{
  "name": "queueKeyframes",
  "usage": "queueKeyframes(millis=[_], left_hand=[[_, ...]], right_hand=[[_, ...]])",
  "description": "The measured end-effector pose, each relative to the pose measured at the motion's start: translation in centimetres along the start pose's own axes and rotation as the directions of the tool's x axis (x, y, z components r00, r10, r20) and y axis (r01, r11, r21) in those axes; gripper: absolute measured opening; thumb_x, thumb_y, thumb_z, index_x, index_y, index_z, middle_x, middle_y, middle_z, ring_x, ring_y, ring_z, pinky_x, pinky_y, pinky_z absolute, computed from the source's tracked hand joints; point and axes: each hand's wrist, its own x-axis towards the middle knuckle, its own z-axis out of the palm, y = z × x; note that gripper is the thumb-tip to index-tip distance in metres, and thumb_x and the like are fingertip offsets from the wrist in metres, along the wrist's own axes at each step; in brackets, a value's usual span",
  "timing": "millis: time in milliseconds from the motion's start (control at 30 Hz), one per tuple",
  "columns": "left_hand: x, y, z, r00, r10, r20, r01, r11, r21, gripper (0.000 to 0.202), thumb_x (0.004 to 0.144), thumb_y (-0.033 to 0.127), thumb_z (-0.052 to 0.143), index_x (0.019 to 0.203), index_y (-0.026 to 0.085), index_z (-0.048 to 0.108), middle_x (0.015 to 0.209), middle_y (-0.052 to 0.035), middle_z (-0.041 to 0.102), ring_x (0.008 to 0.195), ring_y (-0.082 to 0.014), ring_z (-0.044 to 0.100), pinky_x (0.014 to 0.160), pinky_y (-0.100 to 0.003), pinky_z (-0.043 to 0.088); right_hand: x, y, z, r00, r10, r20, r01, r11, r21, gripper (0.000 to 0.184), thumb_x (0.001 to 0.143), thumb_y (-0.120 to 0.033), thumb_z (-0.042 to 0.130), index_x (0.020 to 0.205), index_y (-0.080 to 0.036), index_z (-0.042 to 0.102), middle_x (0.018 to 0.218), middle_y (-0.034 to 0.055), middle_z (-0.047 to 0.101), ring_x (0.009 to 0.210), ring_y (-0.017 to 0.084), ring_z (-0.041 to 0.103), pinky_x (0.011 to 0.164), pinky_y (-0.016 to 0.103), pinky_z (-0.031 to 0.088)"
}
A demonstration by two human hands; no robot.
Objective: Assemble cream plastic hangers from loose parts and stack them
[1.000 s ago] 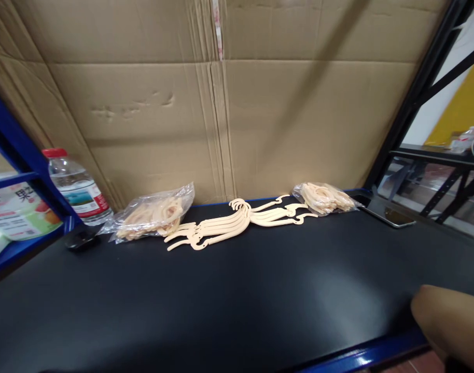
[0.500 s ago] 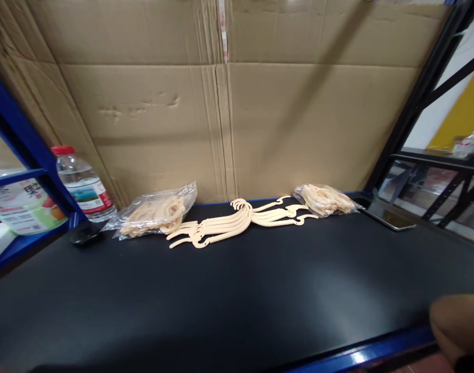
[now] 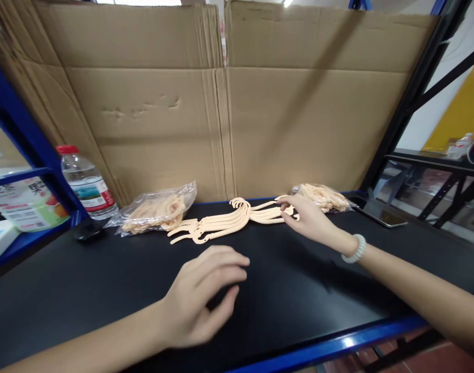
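Several cream plastic folding clothes hangers (image 3: 225, 223) lie overlapped in a row on the black tabletop, their hooks bunched at the middle. My right hand (image 3: 305, 215), with a pale beaded bracelet (image 3: 354, 248) at the wrist, is over the right ends of these hangers. Its thumb and fingers are apart and curved; whether they touch a hanger I cannot tell. Over the near part of the table hovers my left hand (image 3: 206, 295), fingers loosely bent, thumb apart, holding nothing.
Clear bags of more hangers lie at left (image 3: 155, 210) and right (image 3: 323, 198). A phone (image 3: 380, 213) lies far right. At left are a black mouse (image 3: 87, 231) and a red-capped water bottle (image 3: 88, 186). A cardboard sheet (image 3: 163, 114) stands behind the table.
Both hands have come into view over the table. My right hand has moved from the lower right corner to the hangers' right ends. The hangers have not visibly moved.
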Motion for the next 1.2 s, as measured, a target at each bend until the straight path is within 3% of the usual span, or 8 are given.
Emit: queueKeyframes(millis=[100,233,400,700,867,1067,1133,1200], left_hand=[[0.8,-2.3,0.9,0.960,-0.277,0.042,0.280,0.950,-0.138,0.018,0.083,0.017,0.056,0.098,0.020,0.064,0.102,-0.0080,0.068,0.094,-0.0216,0.064,0.078,-0.032,0.055],[1.3,-4.4,1.4,0.802,-0.595,0.059,0.557,0.708,-0.434,0.010,0.078,0.023,0.060,0.087,0.017,0.063,0.093,-0.0080,0.067,0.090,-0.0217,0.064,0.071,-0.028,0.055],[1.0,-4.3,1.2,0.704,-0.702,0.113,0.618,0.525,-0.585,0.014,0.073,0.024,0.068,0.084,0.017,0.064,0.089,-0.0069,0.070,0.085,-0.0196,0.064,0.073,-0.027,0.053],[0.4,-4.5,1.1,0.651,-0.746,0.143,0.616,0.409,-0.674,0.015,0.073,0.024,0.071,0.084,0.017,0.064,0.088,-0.0064,0.071,0.082,-0.0180,0.064,0.073,-0.026,0.053],[0.1,-4.3,1.0,0.611,-0.789,0.057,0.615,0.428,-0.662,0.019,0.073,0.029,0.072,0.085,0.016,0.065,0.089,-0.0060,0.067,0.090,-0.0196,0.063,0.077,-0.026,0.054],[0.3,-4.5,1.0,0.469,-0.879,-0.090,0.550,0.370,-0.749,0.051,0.072,0.036,0.075,0.117,0.023,0.055,0.124,-0.0057,0.054,0.108,-0.0245,0.060,0.085,-0.033,0.058],[0.6,-4.7,1.0,0.504,-0.856,-0.116,0.541,0.417,-0.731,0.052,0.073,0.037,0.075,0.118,0.024,0.052,0.128,-0.0054,0.050,0.109,-0.0252,0.060,0.084,-0.034,0.058],[0.7,-4.8,0.9,0.588,-0.801,-0.107,0.551,0.494,-0.673,0.048,0.076,0.038,0.072,0.117,0.023,0.053,0.127,-0.0058,0.051,0.105,-0.0239,0.061,0.080,-0.032,0.058]], right_hand=[[-1.2,3.3,3.0,0.989,0.025,0.144,-0.025,1.000,-0.008,0.016,0.087,-0.018,0.056,0.101,-0.015,0.062,0.097,0.0119,0.066,0.091,0.027,0.061,0.082,0.043,0.050],[-2.4,5.3,4.0,0.977,0.019,0.213,-0.027,0.999,0.035,0.014,0.089,-0.020,0.058,0.102,-0.017,0.064,0.102,0.0106,0.065,0.097,0.026,0.060,0.087,0.042,0.050],[-2.5,5.1,4.4,0.960,0.062,0.272,-0.088,0.993,0.083,0.009,0.092,-0.023,0.057,0.092,-0.018,0.064,0.093,0.0086,0.060,0.093,0.024,0.057,0.083,0.040,0.049],[-1.9,3.2,2.0,0.959,0.097,0.266,-0.138,0.980,0.143,0.017,0.096,-0.031,0.049,0.087,-0.020,0.057,0.082,0.0043,0.063,0.073,0.018,0.059,0.065,0.029,0.047],[-2.0,2.8,0.6,0.983,0.127,0.131,-0.147,0.977,0.153,0.018,0.094,-0.036,0.054,0.084,-0.020,0.057,0.076,0.0026,0.061,0.066,0.017,0.056,0.060,0.028,0.045],[-2.0,2.8,0.7,0.977,0.169,0.130,-0.197,0.948,0.248,0.019,0.092,-0.037,0.057,0.082,-0.020,0.055,0.074,0.0020,0.060,0.065,0.016,0.057,0.059,0.027,0.047],[-2.0,2.7,0.8,0.978,0.148,0.147,-0.181,0.952,0.246,0.018,0.091,-0.034,0.057,0.081,-0.020,0.055,0.073,0.0016,0.060,0.064,0.016,0.056,0.058,0.027,0.046],[-2.1,2.4,1.0,0.977,0.125,0.171,-0.162,0.961,0.224,0.017,0.091,-0.031,0.057,0.079,-0.020,0.055,0.072,0.0011,0.059,0.062,0.015,0.054,0.056,0.026,0.043]])
